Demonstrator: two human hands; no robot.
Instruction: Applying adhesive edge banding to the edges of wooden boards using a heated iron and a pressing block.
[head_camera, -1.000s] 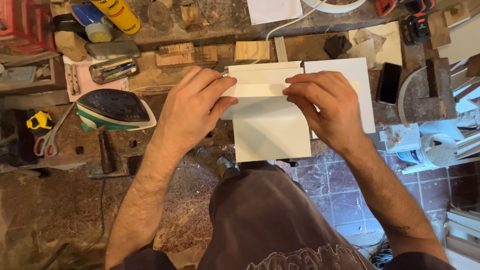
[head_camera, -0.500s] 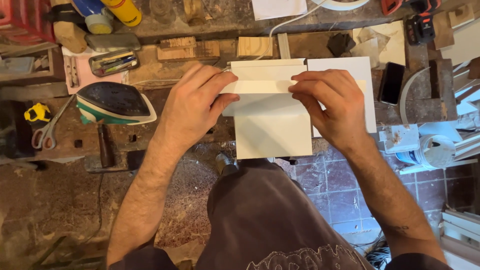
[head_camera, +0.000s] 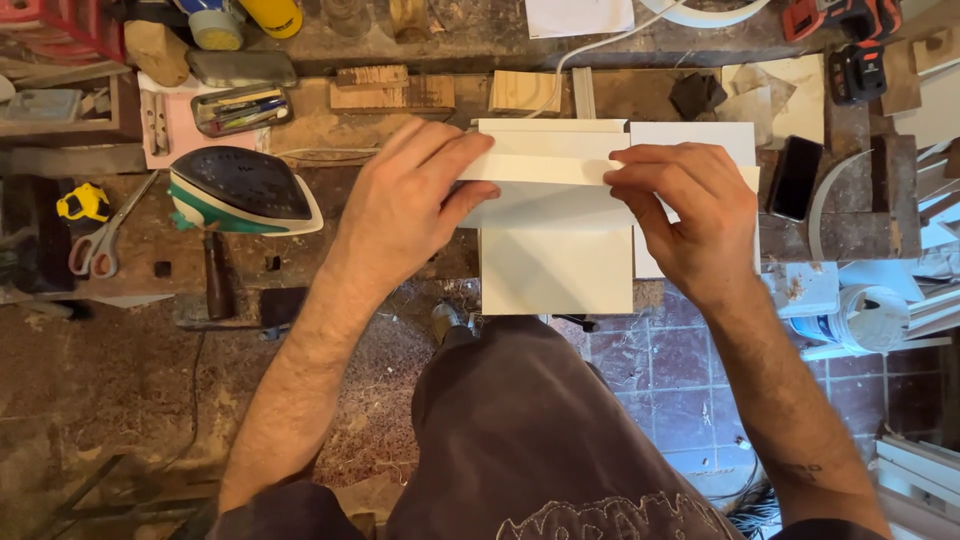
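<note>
**2 hands pinch a thin white strip over a board**

The left hand (head_camera: 405, 205) and right hand (head_camera: 690, 215) each clamp fingers and thumb on 1 end of a narrow white strip (head_camera: 540, 168), likely edge banding, held level above a white board (head_camera: 555, 270) at the workbench (head_camera: 300, 130) edge. The strip looks light, thin and bendable, prone to creasing; gripping it by both ends keeps it taut. A clothes iron (head_camera: 240, 190) sits left, near scissors (head_camera: 100, 240).
</note>
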